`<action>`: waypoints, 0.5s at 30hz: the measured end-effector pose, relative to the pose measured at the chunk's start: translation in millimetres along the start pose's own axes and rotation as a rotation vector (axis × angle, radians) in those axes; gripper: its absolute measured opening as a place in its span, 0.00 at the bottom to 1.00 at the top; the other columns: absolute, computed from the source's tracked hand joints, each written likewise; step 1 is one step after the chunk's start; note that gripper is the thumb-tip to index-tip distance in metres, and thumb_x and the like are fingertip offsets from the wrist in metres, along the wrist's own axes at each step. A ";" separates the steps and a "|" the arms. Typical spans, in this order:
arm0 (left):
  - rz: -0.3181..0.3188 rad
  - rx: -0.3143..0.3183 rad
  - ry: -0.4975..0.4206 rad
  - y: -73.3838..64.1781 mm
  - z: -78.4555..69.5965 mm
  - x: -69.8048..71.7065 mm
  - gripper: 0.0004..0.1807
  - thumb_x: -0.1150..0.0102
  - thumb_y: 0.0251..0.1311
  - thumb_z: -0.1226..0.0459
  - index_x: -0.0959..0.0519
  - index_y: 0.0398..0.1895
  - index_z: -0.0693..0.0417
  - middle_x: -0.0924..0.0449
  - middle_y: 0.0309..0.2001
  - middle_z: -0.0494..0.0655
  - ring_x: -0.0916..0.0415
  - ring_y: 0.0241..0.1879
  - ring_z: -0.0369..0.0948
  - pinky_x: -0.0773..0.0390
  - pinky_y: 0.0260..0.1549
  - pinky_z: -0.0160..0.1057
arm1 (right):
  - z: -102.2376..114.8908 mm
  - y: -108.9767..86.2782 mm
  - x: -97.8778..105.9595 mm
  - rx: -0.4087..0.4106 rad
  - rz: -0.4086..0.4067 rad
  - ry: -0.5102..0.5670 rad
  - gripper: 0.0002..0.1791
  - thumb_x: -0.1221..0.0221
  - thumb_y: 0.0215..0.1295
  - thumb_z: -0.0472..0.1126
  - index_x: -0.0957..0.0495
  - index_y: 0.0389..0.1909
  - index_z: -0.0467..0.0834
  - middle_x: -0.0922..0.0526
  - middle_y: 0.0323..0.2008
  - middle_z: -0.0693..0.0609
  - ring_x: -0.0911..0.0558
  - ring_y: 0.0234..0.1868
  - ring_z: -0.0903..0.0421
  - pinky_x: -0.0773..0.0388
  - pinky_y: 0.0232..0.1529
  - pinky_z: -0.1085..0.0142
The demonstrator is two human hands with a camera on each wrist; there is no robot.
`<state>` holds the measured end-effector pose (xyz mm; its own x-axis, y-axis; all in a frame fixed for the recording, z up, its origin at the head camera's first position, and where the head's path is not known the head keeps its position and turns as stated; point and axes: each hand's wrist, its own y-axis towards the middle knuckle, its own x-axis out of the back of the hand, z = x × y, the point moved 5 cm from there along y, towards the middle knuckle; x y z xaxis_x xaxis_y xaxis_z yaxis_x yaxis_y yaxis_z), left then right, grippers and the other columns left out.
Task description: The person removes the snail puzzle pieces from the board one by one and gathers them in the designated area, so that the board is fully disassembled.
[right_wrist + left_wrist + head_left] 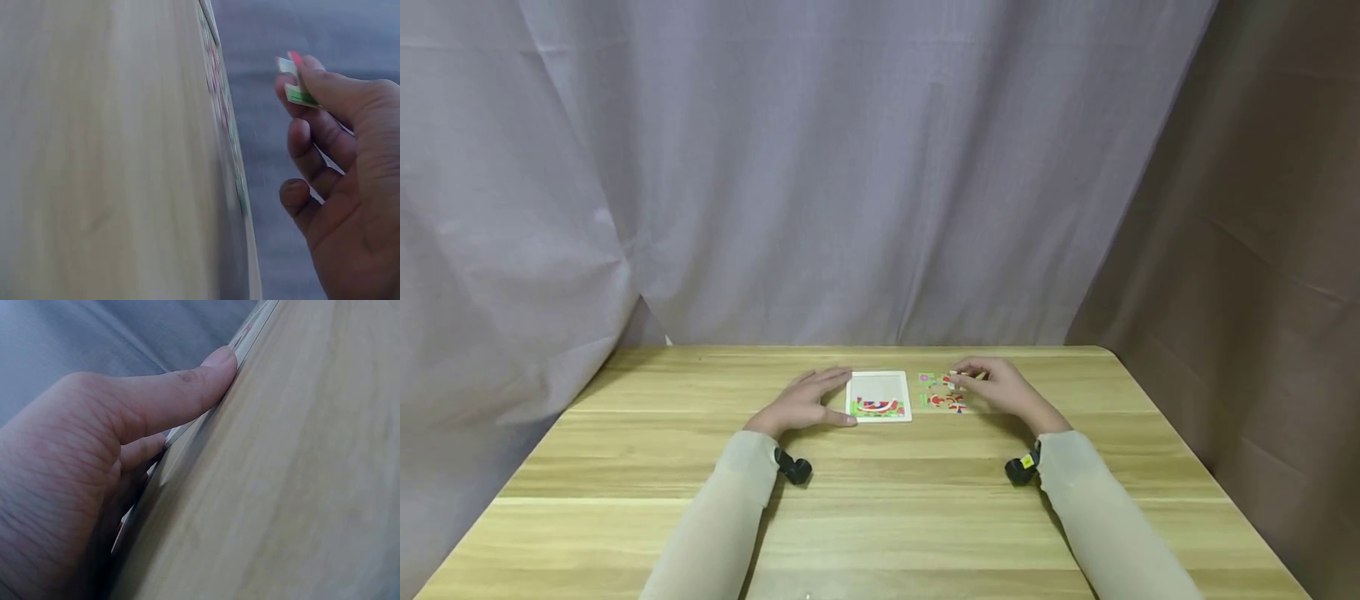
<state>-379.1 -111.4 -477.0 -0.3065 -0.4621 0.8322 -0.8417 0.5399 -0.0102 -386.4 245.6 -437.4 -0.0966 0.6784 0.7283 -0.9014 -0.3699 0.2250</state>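
Note:
A white-rimmed puzzle tray (908, 408) lies flat on the table, with colourful jigsaw pieces (880, 407) along its near side and a bare pale area beyond them. My left hand (805, 402) rests at the tray's left side, its fingers extended towards the far corner and the thumb touching the near corner. Between the thumb and fingertips of my right hand (1003, 388) a small puzzle piece (300, 95) is pinched, showing green, white and red. That hand is raised over the loose puzzle pieces (936, 400) right of the tray.
The wooden table (895, 517) ends just beyond the tray at its far edge. A grey curtain (850, 183) hangs behind it, and a darker brownish curtain (1247, 233) hangs at the right. Small black devices are strapped at both wrists.

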 end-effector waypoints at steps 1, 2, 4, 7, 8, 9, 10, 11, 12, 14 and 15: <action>-0.001 -0.004 -0.002 -0.5 -0.9 -0.3 0.57 0.27 0.66 0.39 0.40 0.91 0.52 0.45 0.92 0.52 0.49 0.92 0.56 0.59 0.92 0.65 | -5.2 -3.2 3.0 -0.014 0.018 -0.011 0.13 0.33 0.82 0.44 0.08 0.54 0.40 0.06 0.47 0.45 0.14 0.46 0.56 0.18 0.47 0.63; -0.003 -0.009 0.001 -0.9 -1.8 -0.8 0.57 0.27 0.66 0.39 0.40 0.91 0.54 0.44 0.92 0.53 0.48 0.91 0.57 0.59 0.92 0.65 | -10.0 -6.4 6.3 -0.028 0.034 -0.021 0.13 0.33 0.82 0.44 0.08 0.55 0.39 0.07 0.46 0.45 0.15 0.45 0.57 0.18 0.46 0.64; -0.003 -0.011 0.005 -1.4 -2.0 -1.7 0.58 0.27 0.66 0.38 0.39 0.91 0.54 0.44 0.92 0.54 0.48 0.91 0.57 0.59 0.92 0.66 | -19.2 -12.2 12.3 -0.064 0.071 -0.018 0.14 0.33 0.82 0.44 0.08 0.54 0.39 0.07 0.45 0.46 0.16 0.42 0.57 0.19 0.42 0.65; -0.016 -0.017 0.001 -0.8 -1.2 -1.4 0.58 0.27 0.65 0.37 0.39 0.91 0.54 0.43 0.91 0.55 0.47 0.91 0.58 0.59 0.92 0.67 | -30.2 -18.3 20.4 -0.108 0.120 0.009 0.12 0.32 0.81 0.42 0.09 0.53 0.38 0.08 0.42 0.47 0.20 0.36 0.58 0.22 0.36 0.67; -0.019 -0.019 0.002 -0.4 -1.2 -0.8 0.59 0.28 0.64 0.36 0.39 0.91 0.55 0.43 0.91 0.55 0.47 0.91 0.59 0.58 0.91 0.67 | -32.4 -19.9 22.4 -0.118 0.134 0.026 0.12 0.32 0.80 0.41 0.09 0.53 0.37 0.08 0.40 0.47 0.22 0.34 0.59 0.24 0.34 0.67; -0.021 -0.020 -0.003 -0.2 -0.7 -0.5 0.59 0.28 0.64 0.36 0.39 0.91 0.54 0.44 0.91 0.55 0.48 0.91 0.59 0.59 0.91 0.67 | -34.2 -21.5 23.7 -0.124 0.150 0.043 0.11 0.32 0.80 0.41 0.09 0.52 0.37 0.08 0.39 0.47 0.23 0.32 0.59 0.25 0.33 0.68; -0.020 -0.018 -0.007 0.1 -0.2 -0.1 0.59 0.27 0.64 0.36 0.39 0.91 0.54 0.44 0.92 0.55 0.48 0.91 0.58 0.59 0.92 0.67 | -35.5 -22.5 24.7 -0.126 0.162 0.054 0.11 0.32 0.80 0.39 0.09 0.52 0.36 0.08 0.38 0.48 0.24 0.32 0.60 0.26 0.33 0.68; -0.018 -0.017 -0.006 -0.1 -0.4 0.5 0.59 0.27 0.64 0.36 0.39 0.91 0.54 0.44 0.92 0.54 0.48 0.91 0.58 0.59 0.92 0.66 | -36.3 -23.2 25.0 -0.124 0.173 0.062 0.10 0.32 0.79 0.38 0.09 0.51 0.35 0.08 0.37 0.47 0.24 0.32 0.61 0.26 0.33 0.69; -0.017 -0.019 -0.005 -0.4 -0.5 1.1 0.58 0.27 0.65 0.37 0.39 0.91 0.54 0.44 0.92 0.54 0.48 0.91 0.58 0.59 0.92 0.67 | -37.0 -23.6 24.8 -0.121 0.181 0.071 0.10 0.32 0.79 0.37 0.10 0.50 0.35 0.07 0.37 0.47 0.23 0.32 0.62 0.26 0.34 0.70; -0.006 -0.007 -0.012 -1.0 0.1 0.9 0.58 0.27 0.65 0.38 0.40 0.91 0.53 0.45 0.92 0.53 0.49 0.92 0.56 0.60 0.92 0.65 | -37.7 -24.3 23.7 -0.114 0.195 0.086 0.09 0.32 0.78 0.36 0.10 0.50 0.34 0.07 0.37 0.47 0.22 0.33 0.63 0.25 0.36 0.71; -0.003 0.001 -0.016 -1.6 0.6 0.5 0.58 0.27 0.65 0.38 0.40 0.91 0.52 0.45 0.92 0.52 0.50 0.92 0.55 0.61 0.92 0.64 | -37.8 -24.5 22.9 -0.111 0.197 0.088 0.09 0.31 0.78 0.36 0.10 0.50 0.34 0.07 0.37 0.47 0.22 0.34 0.63 0.25 0.37 0.71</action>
<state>-378.2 -113.0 -476.9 -0.3112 -0.4745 0.8234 -0.8430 0.5379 -0.0087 -382.5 294.3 -450.7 -0.3072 0.6545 0.6909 -0.9019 -0.4320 0.0083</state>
